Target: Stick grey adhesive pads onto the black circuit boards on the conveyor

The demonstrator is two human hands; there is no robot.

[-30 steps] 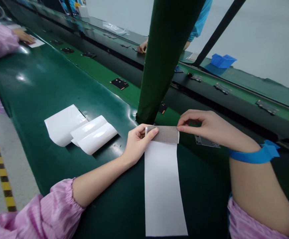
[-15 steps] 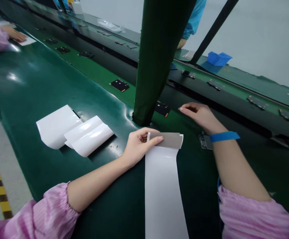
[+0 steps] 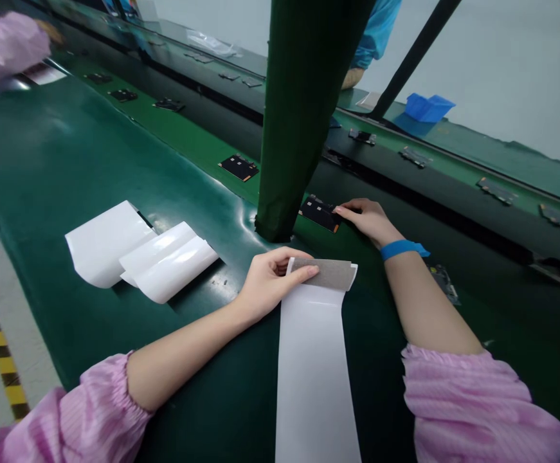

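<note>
The left hand is pinching the top of a white strip, its thumb lying over the grey band there; the strip is running from that grip toward 6 o'clock, its long axis close to 12-to-6. The right hand, thumb and fingers drawn together, is resting at the right-hand edge of a dark board (whether they are gripping or merely touching it, I cannot tell). That board is lying flat at 9 o'clock from the right hand, clearly the nearer one, and at 1 o'clock from the left; its long axis is slanting from 10 to 4. At its 9 o'clock side a green post is standing. Farther out, white sheets are curling at 9 o'clock from the left hand, another board is lying at 10 o'clock from the right hand, and a blue box is sitting at 1 o'clock.
</note>
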